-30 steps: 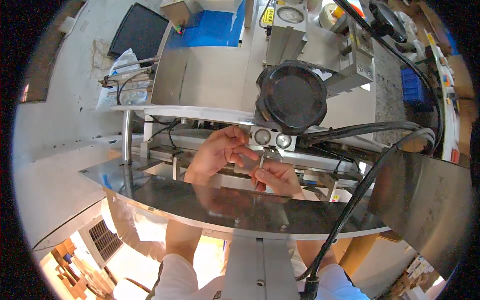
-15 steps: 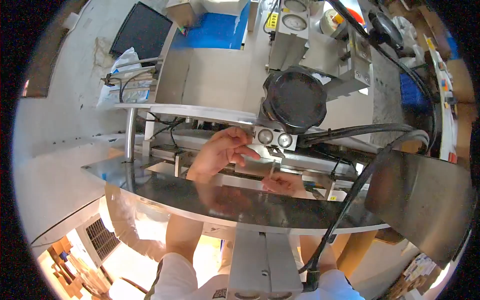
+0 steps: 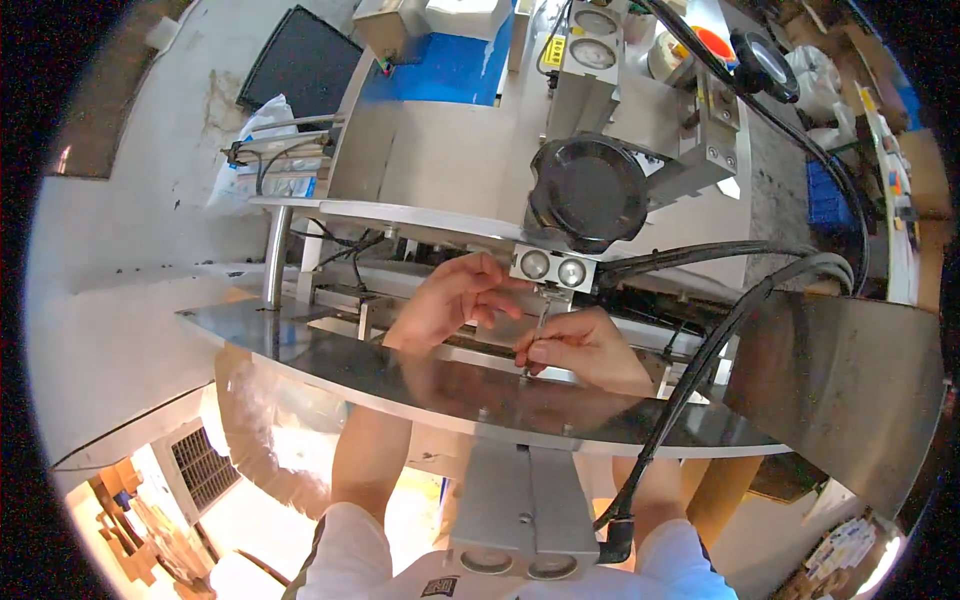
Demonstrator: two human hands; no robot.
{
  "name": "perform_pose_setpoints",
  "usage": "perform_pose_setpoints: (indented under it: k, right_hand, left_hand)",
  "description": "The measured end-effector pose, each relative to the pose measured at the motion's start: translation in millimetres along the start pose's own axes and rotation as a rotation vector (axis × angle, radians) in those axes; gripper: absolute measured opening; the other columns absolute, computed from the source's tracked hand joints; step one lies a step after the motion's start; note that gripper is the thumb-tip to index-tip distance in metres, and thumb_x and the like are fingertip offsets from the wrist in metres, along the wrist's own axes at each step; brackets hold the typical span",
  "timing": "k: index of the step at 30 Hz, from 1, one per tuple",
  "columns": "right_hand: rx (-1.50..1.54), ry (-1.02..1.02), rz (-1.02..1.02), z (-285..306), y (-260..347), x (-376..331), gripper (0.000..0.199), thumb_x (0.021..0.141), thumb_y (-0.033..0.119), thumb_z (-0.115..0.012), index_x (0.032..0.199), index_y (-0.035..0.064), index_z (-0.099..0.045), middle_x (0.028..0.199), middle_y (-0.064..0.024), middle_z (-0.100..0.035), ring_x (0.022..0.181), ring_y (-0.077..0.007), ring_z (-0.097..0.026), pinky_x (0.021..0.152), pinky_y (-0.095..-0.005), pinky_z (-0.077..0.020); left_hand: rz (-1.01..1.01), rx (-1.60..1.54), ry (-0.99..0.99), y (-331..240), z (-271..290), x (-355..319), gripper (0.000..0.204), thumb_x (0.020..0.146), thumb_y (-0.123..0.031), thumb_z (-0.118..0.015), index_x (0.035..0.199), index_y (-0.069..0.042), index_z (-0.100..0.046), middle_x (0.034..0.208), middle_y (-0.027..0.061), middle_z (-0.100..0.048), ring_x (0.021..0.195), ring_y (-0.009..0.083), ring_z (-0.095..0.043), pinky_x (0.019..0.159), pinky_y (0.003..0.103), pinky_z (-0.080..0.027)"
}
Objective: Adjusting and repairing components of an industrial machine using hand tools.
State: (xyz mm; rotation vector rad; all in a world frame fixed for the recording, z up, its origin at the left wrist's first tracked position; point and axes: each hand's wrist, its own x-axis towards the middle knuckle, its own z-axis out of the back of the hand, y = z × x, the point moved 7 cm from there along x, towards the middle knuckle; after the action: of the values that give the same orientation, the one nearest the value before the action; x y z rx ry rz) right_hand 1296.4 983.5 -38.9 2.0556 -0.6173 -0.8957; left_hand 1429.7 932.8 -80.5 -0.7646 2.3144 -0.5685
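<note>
My right hand [image 3: 590, 352] pinches a thin metal rod [image 3: 542, 322] between thumb and fingers. The rod stands steeply, its upper end just under a metal block [image 3: 553, 268] with two round bolt heads; whether it meets the block cannot be told. My left hand [image 3: 455, 300] is held palm inward at the block's left side. Its fingers are loosely bent and apart, one reaching to the block's lower edge, with no object visible in them. Directly above the block sits a large black knob [image 3: 588, 192]. Both wrists pass behind a polished metal plate [image 3: 450, 395].
Black cables [image 3: 720, 258] run from the block to the right and down past my right forearm. A curved metal cover [image 3: 835, 400] stands at the right. A metal post [image 3: 279, 258] rises at the left. Nearest me is a grey metal housing [image 3: 523, 500].
My right hand has risen from lower behind the plate and now shows more fully, with the rod in its pinch. My left hand stays by the block. The whole view has shifted slightly.
</note>
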Motion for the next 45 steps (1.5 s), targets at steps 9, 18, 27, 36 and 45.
perform_pose_setpoints:
  k: [9,18,27,36,45]
  right_hand:
    - [-0.03,-0.012,0.004,1.9,-3.5,-1.4,0.019,0.087,0.009,-0.057,0.098,-0.0053,-0.062,0.089,-0.0102,-0.065,0.085,-0.0144,-0.061,0.074,-0.0269,-0.0508]
    - [-0.219,-0.094,0.06,3.6,7.1,-0.6,0.018,0.087,0.007,-0.054,0.097,-0.0055,-0.063,0.089,-0.0094,-0.065,0.084,-0.014,-0.061,0.075,-0.0262,-0.0495]
    - [-0.037,-0.853,0.309,34.2,-23.1,-59.9,0.016,0.088,0.009,-0.051,0.092,-0.0038,-0.06,0.091,-0.0077,-0.061,0.082,-0.0147,-0.06,0.074,-0.0263,-0.0487]
    - [0.142,-1.055,0.22,46.7,-75.9,-117.7,0.024,0.082,0.019,-0.063,0.097,0.0026,-0.053,0.09,-0.008,-0.06,0.073,-0.0139,-0.056,0.067,-0.0275,-0.0469]
    - [-0.325,-1.197,0.218,34.6,-95.7,-168.1,0.014,0.087,0.012,-0.055,0.091,0.0005,-0.061,0.083,-0.0058,-0.061,0.075,-0.0107,-0.056,0.061,-0.0265,-0.0457]
  left_hand:
    - [-0.004,0.013,-0.042,0.7,-1.8,1.2,0.011,0.086,-0.012,-0.048,0.091,-0.003,-0.051,0.11,0.0215,-0.058,0.083,0.027,-0.065,0.059,0.028,-0.052]
    - [-0.002,0.004,-0.02,2.8,2.1,3.7,0.011,0.086,-0.012,-0.046,0.092,-0.004,-0.052,0.112,0.0209,-0.057,0.085,0.0267,-0.065,0.059,0.028,-0.052]
    - [-0.016,-0.024,0.03,-4.7,-10.1,-5.6,0.012,0.088,-0.015,-0.046,0.094,-0.005,-0.052,0.113,0.0194,-0.057,0.09,0.0263,-0.064,0.058,0.026,-0.054]
    - [0.034,0.033,-0.075,1.9,-5.8,-7.8,0.012,0.088,-0.015,-0.048,0.096,-0.007,-0.051,0.112,0.0153,-0.059,0.09,0.026,-0.064,0.059,0.026,-0.053]
    - [0.025,-0.098,-0.212,28.3,35.3,-20.5,0.02,0.087,-0.027,-0.052,0.097,-0.01,-0.055,0.111,0.0152,-0.06,0.084,0.0195,-0.063,0.065,0.028,-0.05]
